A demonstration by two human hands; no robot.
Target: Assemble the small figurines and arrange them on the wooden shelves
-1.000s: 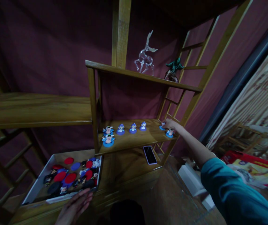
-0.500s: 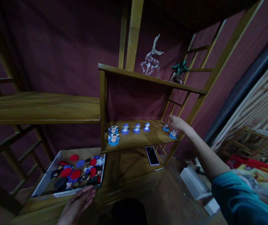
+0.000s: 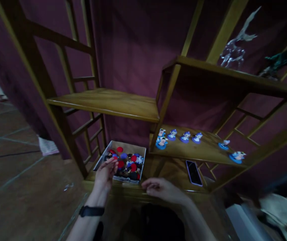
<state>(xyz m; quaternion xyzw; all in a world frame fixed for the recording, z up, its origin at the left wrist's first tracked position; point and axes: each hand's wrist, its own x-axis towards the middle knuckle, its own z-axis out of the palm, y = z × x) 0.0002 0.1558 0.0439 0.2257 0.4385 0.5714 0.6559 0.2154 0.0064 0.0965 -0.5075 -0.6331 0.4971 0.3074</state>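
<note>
A shallow white box (image 3: 102,156) on the low wooden shelf holds several small figurines and red and blue round bases. My left hand (image 3: 105,173) hovers over the box's near left corner, fingers loosely apart, with nothing seen in it. My right hand (image 3: 162,189) is low in front of the shelf, right of the box, fingers curled and empty. Several little figures on blue bases (image 3: 172,134) stand in a row on the middle shelf (image 3: 198,152), with two more (image 3: 237,156) at its right end.
A phone (image 3: 194,172) lies face up on the low shelf under the middle shelf. A glass deer (image 3: 233,47) and a dark green figure (image 3: 281,60) stand on the top shelf. A bare wooden shelf (image 3: 108,102) is at left. Tiled floor lies to the left.
My right hand has left the figures at the shelf's right end and dropped down in front of the low shelf. My left hand rose over the box. The view swung left.
</note>
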